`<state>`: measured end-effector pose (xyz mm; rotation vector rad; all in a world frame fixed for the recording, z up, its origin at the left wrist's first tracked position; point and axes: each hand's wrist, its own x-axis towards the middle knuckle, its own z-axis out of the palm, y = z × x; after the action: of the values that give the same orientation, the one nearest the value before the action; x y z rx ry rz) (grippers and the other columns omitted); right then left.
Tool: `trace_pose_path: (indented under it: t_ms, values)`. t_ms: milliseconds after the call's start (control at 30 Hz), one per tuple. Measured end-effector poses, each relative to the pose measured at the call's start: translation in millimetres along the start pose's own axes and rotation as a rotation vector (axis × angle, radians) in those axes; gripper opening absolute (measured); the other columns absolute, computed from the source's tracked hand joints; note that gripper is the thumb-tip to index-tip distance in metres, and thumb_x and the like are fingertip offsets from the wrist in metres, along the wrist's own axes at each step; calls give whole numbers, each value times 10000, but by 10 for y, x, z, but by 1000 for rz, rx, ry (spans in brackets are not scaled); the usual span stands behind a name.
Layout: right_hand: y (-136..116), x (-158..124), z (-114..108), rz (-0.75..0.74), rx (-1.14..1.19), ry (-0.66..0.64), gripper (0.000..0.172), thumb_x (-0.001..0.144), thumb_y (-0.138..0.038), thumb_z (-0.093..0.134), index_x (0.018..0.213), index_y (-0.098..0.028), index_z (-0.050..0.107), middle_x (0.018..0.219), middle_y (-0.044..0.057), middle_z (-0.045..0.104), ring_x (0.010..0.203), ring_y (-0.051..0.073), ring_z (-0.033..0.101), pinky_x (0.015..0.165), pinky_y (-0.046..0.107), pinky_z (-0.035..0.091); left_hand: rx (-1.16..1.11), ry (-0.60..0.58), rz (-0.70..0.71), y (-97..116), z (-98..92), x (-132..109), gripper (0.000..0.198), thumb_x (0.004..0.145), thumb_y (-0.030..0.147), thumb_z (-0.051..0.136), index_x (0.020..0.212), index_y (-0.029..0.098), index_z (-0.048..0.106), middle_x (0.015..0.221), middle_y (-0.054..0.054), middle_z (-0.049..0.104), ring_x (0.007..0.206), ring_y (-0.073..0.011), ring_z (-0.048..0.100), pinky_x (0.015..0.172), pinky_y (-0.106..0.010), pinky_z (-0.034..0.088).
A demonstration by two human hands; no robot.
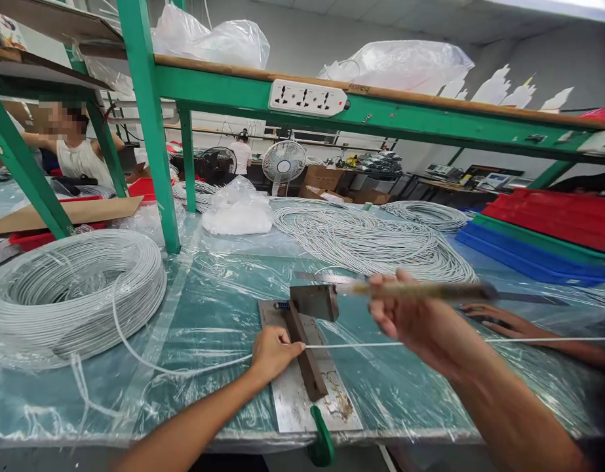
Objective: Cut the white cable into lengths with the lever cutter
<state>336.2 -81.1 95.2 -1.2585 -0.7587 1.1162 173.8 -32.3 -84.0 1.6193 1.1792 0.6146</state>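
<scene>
The left hand [275,354] pinches 1 cable [351,345] at the bar [309,367], trailing from that coil [80,324] over there, while the right hand [410,318] grips a blurred handle [454,291].

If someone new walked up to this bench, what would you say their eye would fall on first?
Probably the large coil of pale cable at the bench's left. Next, perhaps, the metal plate at front centre, where the left hand holds a strand by a brown bar and the right hand grips a blurred handle. The red, green and blue trays stacked at the right also stand out.
</scene>
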Motion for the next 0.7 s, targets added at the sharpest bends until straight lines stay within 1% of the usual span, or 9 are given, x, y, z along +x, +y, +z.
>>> trace_pose_path:
  t_ms: [67,133,200,267,333,433,500,567,700]
  values:
    - [176,-354,-124,58,-35,-51,416,643,-580,680,720,-189,562,458,26,543,330,102,434,339,195,322,17,15,-8,13,-1,-6,372,638,386,675,483,171,413,473,70,371,497,-82,358,493,-234,203]
    - [365,-649,-232,163,-96,-67,430,603,-540,735,788,-183,584,503,22,564,366,92,459,354,180,345,37,30,-8,34,-13,-21,361,650,364,664,485,173,406,481,68,379,498,-84,358,496,-236,201]
    - [541,-869,-317,268,-161,-48,522,661,-516,708,1042,-187,571,588,22,607,392,83,480,372,167,371,57,40,-1,58,-25,-39,358,658,352,658,486,175,398,485,65,384,500,-86,361,498,-238,198]
    - [682,-1020,-367,328,-186,-45,738,682,-505,694,1290,-198,410,689,26,641,389,79,486,374,170,393,76,47,6,79,-33,-57,359,660,346,657,484,177,395,484,64,384,500,-89,364,498,-240,195]
    - [775,-1122,-377,360,-159,-53,846,677,-498,701,1364,-207,301,751,22,642,383,71,483,365,171,405,92,53,13,93,-37,-72,356,666,341,653,483,177,396,483,62,383,502,-91,366,501,-240,195]
    - [832,-1213,-326,458,-83,-45,681,701,-437,690,1275,-207,405,729,2,599,400,60,475,348,153,402,109,62,30,104,-42,-90,347,674,335,648,486,177,401,489,60,384,514,-96,373,508,-241,199]
    - [847,-1234,-271,545,-32,-66,499,721,-393,662,1146,-201,485,648,-29,535,361,41,419,319,139,373,118,67,38,106,-45,-98,341,676,334,645,489,178,405,492,58,386,521,-99,375,512,-243,200]
    - [871,-1224,-219,598,-18,-70,400,734,-375,623,1072,-205,492,560,-67,441,306,26,341,284,126,323,125,70,45,103,-49,-102,342,677,340,644,491,179,406,494,57,387,525,-102,375,514,-245,200]
    - [956,-1160,-168,635,-213,-52,471,687,-429,588,1067,-203,427,436,-114,312,238,52,279,225,128,242,124,64,60,81,-50,-96,357,680,364,638,489,180,399,494,57,378,520,-101,365,513,-248,195]
